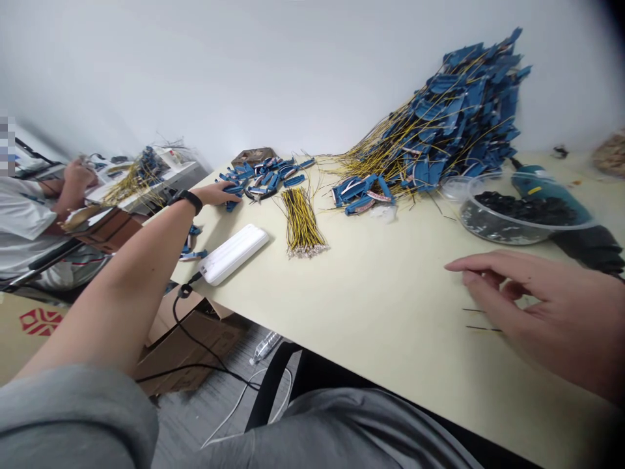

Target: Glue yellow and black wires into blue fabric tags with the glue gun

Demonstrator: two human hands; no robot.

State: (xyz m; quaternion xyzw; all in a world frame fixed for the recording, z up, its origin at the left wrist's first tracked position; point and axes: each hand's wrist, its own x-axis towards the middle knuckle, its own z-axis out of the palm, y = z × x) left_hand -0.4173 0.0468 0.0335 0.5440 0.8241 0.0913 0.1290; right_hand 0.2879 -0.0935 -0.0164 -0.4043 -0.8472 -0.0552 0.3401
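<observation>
At the left end of the table, my left hand (pixel 218 193) reaches out with its fingers closed around a small blue plastic piece (pixel 233 200), beside a loose pile of similar blue pieces (pixel 268 177). My right hand (pixel 547 306) is over the table at the right, thumb and index fingertip close together, other fingers curled; anything between them is too small or hidden. Two thin dark wire ends (pixel 481 319) stick out from under its thumb side; whether they are held or lying there I cannot tell. Between the hands lies a bundle of yellow and black wires (pixel 303 221) with pale connectors.
A large heap of blue pieces with wires (pixel 463 111) leans against the wall. A clear bowl of small black parts (pixel 522 212) stands before a teal tool (pixel 551 189). A white power bank (pixel 234 254) with a cable lies left. A co-worker (pixel 29 221) sits far left.
</observation>
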